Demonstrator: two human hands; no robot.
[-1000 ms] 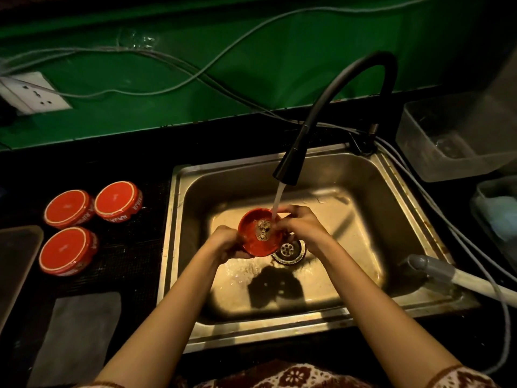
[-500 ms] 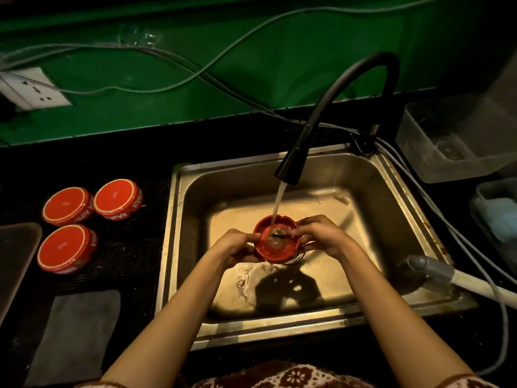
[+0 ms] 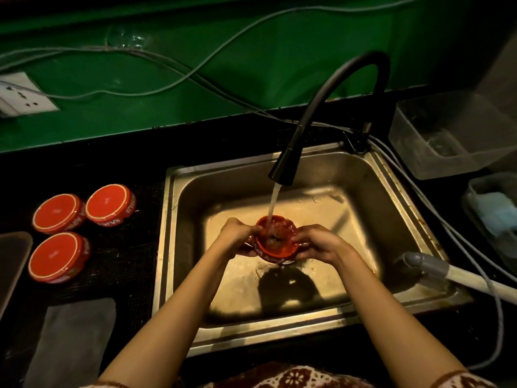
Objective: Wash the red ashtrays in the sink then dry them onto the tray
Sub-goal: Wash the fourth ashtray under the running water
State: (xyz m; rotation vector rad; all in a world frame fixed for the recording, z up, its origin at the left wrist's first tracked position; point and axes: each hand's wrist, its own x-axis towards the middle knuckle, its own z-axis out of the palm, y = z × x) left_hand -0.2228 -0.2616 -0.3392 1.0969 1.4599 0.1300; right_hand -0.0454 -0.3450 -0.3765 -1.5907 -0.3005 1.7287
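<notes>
Water [image 3: 273, 203] runs into the red ashtray [image 3: 275, 249] held within the sink [image 3: 265, 333].

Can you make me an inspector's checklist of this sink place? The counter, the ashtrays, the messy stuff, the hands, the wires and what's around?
Surface: black counter with a steel sink; faucet running.
Job's things: red ashtray held under the water stream; three more ashtrays on the counter left of the sink, seemingly upside down; tray at the left edge, cut off.
Clutter: grey cloth at the front left; clear plastic container and a second tub on the right.
Hands: left hand and right hand both grip the red ashtray.
Cables: grey cables trail along the green wall; a hose lies across the sink's right rim.
Surroundings: wall socket on the green wall, far left.
</notes>
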